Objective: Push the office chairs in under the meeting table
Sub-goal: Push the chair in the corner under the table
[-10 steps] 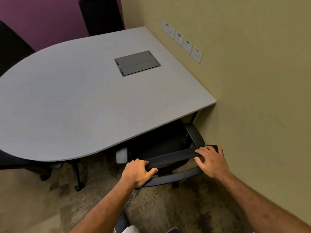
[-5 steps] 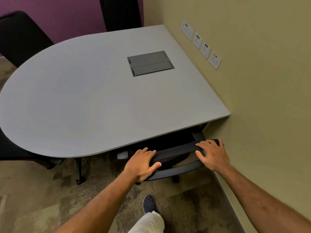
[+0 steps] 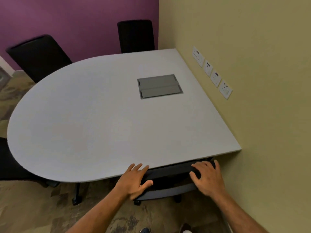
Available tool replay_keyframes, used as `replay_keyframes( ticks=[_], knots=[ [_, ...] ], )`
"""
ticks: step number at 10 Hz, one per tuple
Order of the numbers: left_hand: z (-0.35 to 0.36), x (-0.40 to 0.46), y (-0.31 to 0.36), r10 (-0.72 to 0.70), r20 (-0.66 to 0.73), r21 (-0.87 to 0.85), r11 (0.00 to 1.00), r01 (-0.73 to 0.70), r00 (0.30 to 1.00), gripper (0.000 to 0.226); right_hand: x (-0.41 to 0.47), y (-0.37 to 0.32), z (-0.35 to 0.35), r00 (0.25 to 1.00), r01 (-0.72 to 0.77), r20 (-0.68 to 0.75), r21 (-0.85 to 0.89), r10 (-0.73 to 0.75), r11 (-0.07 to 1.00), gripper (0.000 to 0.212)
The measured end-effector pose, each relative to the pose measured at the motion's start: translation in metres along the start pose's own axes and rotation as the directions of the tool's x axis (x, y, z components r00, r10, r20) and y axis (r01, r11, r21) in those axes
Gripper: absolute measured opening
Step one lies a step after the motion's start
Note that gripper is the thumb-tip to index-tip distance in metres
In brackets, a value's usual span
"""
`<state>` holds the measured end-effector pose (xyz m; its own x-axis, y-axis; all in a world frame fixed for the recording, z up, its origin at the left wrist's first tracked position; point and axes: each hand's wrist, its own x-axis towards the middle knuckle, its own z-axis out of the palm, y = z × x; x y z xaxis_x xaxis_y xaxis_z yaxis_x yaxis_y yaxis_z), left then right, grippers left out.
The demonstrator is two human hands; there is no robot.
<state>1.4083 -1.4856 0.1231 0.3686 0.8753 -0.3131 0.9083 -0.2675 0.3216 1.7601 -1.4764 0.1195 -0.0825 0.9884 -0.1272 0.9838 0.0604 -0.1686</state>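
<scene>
Since a second ago the near chair [image 3: 170,172] has gone further under the counter [image 3: 94,132]: seat and armrest were exposed then, now only the backrest top bar and a lower strip stick out past the near edge. Left hand [image 3: 134,180] grasps the bar's left end, fingers over the top and touching the counter edge, thumb wrapped below. Right hand [image 3: 207,178] grasps the right end, fingers curled over the bar, close to the side wall [image 3: 260,115]. Bar's long axis runs left-right, roughly parallel to the counter edge, and lies directly ahead of both hands, so any remaining push is straight forward; both hands about equally near. Little travel left, I'd judge, since the backrest is almost at the edge. Can't tell if the seat has hit anything underneath, as it's hidden. Other chairs: one at far side [image 3: 136,36], one far left [image 3: 38,56], both backs standing clear of the counter; dark shape at the left edge [image 3: 10,165] is probably another chair, mostly hidden.
</scene>
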Motion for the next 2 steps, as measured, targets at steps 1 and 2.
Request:
replay_keyframes(
  ticks=[1,2],
  knots=[
    [-0.004,0.004,0.000,0.000,0.001,0.056,0.998,0.000,1.000,0.094,0.005,-0.001,-0.006,0.998,0.001,0.069,0.011,-0.002,1.000,0.065],
    [-0.013,0.002,0.014,-0.079,-0.045,0.043,0.996,0.081,0.996,0.098,0.014,0.009,-0.018,0.991,0.004,0.131,0.162,-0.025,0.987,0.078]
  ],
)
